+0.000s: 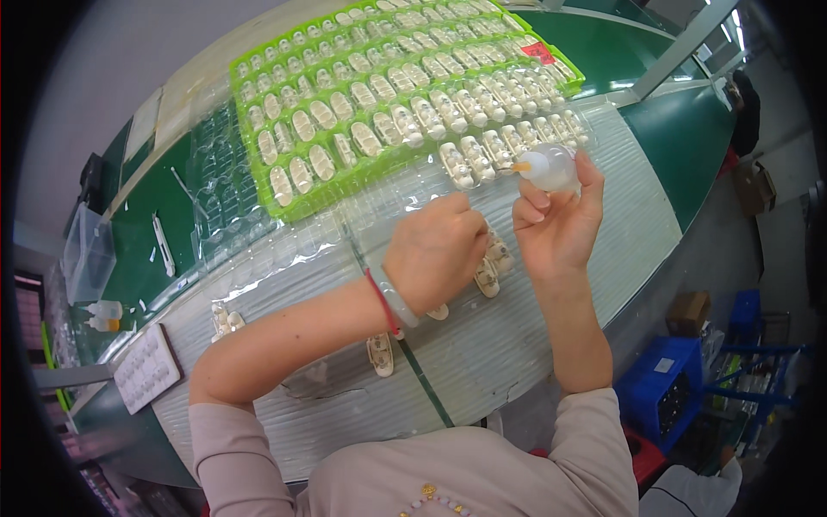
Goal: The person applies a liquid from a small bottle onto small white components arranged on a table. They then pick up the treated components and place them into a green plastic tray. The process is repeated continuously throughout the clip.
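Green workbench (663,129) carries trays; right hand (556,220) pinches a squeeze bottle (549,166), nozzle at nine o'clock, left hand (437,250) curled over small parts (488,277).

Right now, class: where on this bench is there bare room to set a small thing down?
The ribbed clear sheet lies bare right of the right hand, up to the green belt. Another bare stretch lies near the table's front edge, beneath the left forearm. The green tray is crowded with small white parts.
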Available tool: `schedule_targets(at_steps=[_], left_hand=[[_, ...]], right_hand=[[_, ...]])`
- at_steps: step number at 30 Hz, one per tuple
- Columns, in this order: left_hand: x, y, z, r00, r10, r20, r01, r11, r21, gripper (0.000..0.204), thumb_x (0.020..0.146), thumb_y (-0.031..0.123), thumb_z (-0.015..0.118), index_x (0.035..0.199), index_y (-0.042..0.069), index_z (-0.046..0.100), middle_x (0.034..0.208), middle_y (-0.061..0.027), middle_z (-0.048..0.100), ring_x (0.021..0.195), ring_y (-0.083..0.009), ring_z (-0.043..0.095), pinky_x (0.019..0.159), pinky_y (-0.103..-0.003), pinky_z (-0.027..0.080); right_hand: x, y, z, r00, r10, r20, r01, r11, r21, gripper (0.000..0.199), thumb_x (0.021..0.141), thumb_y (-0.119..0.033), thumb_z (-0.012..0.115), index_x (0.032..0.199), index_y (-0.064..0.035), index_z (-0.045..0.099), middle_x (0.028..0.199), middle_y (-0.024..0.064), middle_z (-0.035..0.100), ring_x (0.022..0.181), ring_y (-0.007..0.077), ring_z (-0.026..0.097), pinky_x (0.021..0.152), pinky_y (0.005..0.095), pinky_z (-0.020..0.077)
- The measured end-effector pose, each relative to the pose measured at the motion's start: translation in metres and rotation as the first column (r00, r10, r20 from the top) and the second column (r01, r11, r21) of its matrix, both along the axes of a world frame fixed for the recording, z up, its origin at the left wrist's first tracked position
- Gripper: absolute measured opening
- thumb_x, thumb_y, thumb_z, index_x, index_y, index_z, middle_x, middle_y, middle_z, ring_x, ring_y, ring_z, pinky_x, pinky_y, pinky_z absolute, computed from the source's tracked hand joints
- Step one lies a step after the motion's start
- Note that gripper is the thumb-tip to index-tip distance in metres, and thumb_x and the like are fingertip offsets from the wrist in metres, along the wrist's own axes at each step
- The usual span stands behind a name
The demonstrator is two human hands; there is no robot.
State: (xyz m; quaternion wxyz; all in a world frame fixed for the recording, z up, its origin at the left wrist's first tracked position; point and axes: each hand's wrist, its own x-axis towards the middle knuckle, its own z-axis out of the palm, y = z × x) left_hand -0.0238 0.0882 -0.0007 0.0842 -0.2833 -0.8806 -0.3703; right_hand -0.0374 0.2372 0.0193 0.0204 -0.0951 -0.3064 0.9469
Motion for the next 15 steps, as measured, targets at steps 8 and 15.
schedule_targets(at_steps=[8, 15], left_hand=[[0.012, 0.019, -0.027, 0.980, -0.201, 0.000, 0.197, 0.964, -0.181, 0.007, 0.072, 0.012, 0.062, 0.071, 0.005, 0.059, 0.076, -0.0090, 0.051, 0.073, -0.0266, 0.055, 0.060, -0.037, 0.047], [0.037, -0.063, -0.002, 0.975, -0.203, 0.093, 0.222, 0.922, -0.317, 0.006, 0.072, 0.011, 0.062, 0.073, 0.006, 0.058, 0.072, -0.0053, 0.049, 0.067, -0.0237, 0.054, 0.057, -0.034, 0.047]], right_hand=[[0.001, 0.002, 0.000, 0.999, 0.019, 0.029, -0.018, 0.999, -0.035, 0.028, 0.086, -0.037, 0.055, 0.094, -0.0102, 0.054, 0.083, 0.0013, 0.057, 0.054, 0.0084, 0.041, 0.043, 0.0195, 0.0321], [0.002, -0.002, 0.002, 0.999, 0.033, 0.022, -0.033, 0.999, 0.006, 0.028, 0.086, -0.037, 0.055, 0.095, -0.0099, 0.054, 0.085, 0.0023, 0.058, 0.055, 0.0087, 0.041, 0.044, 0.0196, 0.0318]])
